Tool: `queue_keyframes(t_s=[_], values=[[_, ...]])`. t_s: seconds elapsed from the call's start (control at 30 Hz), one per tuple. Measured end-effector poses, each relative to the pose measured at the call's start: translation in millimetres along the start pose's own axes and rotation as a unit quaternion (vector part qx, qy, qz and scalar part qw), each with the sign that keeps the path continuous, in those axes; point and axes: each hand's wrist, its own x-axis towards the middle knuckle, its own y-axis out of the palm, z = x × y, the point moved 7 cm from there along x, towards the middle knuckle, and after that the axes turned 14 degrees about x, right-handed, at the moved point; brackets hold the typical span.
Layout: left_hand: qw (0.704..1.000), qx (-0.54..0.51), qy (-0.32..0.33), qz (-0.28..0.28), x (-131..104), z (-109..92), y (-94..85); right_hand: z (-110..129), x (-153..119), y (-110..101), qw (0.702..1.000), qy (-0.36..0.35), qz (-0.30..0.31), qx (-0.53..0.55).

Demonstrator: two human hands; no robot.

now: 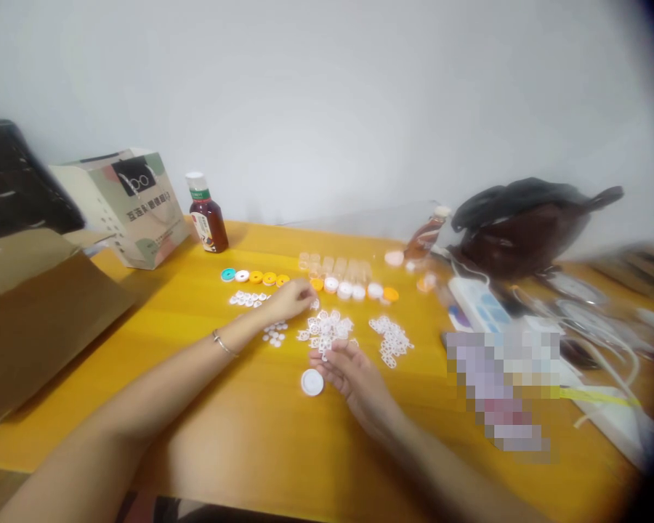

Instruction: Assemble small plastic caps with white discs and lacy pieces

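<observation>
My left hand [293,299], with a bracelet on the wrist, reaches over a row of bottle-cap-like discs, its fingers pinched together. A small white piece [315,305] shows at its fingertips; whether it is held I cannot tell. My right hand [360,376] pinches a small white openwork plastic piece [324,356] between thumb and fingers. Below those fingertips lies a round white cap [312,382]. Between the hands is a loose pile of white openwork pieces [330,327]. Small white discs [275,335] are scattered under my left wrist, beside rows of small white pieces [248,298].
Orange, white and teal caps [256,277] line up across the yellow table [223,428], with clear little boxes [341,267] behind. Another white heap [391,340] lies right. A dark red bottle [210,221], paper bag [142,207] and cardboard box [43,312] stand left; cables and a bag [528,225] right.
</observation>
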Motion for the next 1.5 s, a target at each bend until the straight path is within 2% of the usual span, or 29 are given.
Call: queue_keyframes(t_s=[0.1, 0.17, 0.27, 0.33, 0.47, 0.57, 0.7, 1.03, 1.27, 1.5], values=[[0.999, -0.025, -0.02, -0.026, -3.5, -2.4, -8.7, -5.8, -0.3, 0.6, 1.0, 0.011, 0.009, 0.0], [0.996, -0.08, -0.027, -0.027, -10.5, -6.9, -14.3, -4.4, -1.2, 0.9, 1.0, 0.005, 0.009, -0.001], [0.976, -0.216, -0.031, -0.014, -30.2, -15.8, -23.0, -0.2, -3.6, 1.9, 1.0, -0.005, 0.003, 0.002], [0.962, -0.268, -0.049, -0.006, -48.3, -18.0, -27.5, 0.2, -5.2, 3.1, 1.0, -0.001, 0.002, 0.007], [0.942, -0.31, -0.126, 0.009, -84.4, -8.3, -25.1, -4.6, -7.0, 4.1, 1.0, 0.016, 0.002, 0.015], [0.923, -0.356, -0.148, 0.007, -99.2, -3.2, -20.5, -8.4, -7.1, 3.3, 0.999, 0.028, 0.003, 0.019], [0.913, -0.382, -0.141, 0.035, -102.3, -8.2, -15.2, -9.8, -6.5, 0.9, 0.999, 0.042, -0.001, 0.019], [0.899, -0.411, -0.134, 0.076, -104.0, -17.5, -7.3, -5.4, -2.2, -3.6, 1.0, 0.025, -0.01, 0.009], [0.922, -0.362, -0.129, 0.048, -103.3, -16.2, -9.5, -1.3, -2.4, -1.7, 1.0, 0.011, -0.017, 0.014], [0.936, -0.338, -0.089, 0.053, -103.8, -30.3, -14.6, -2.1, -0.9, -2.4, 1.0, 0.01, -0.013, 0.006]])
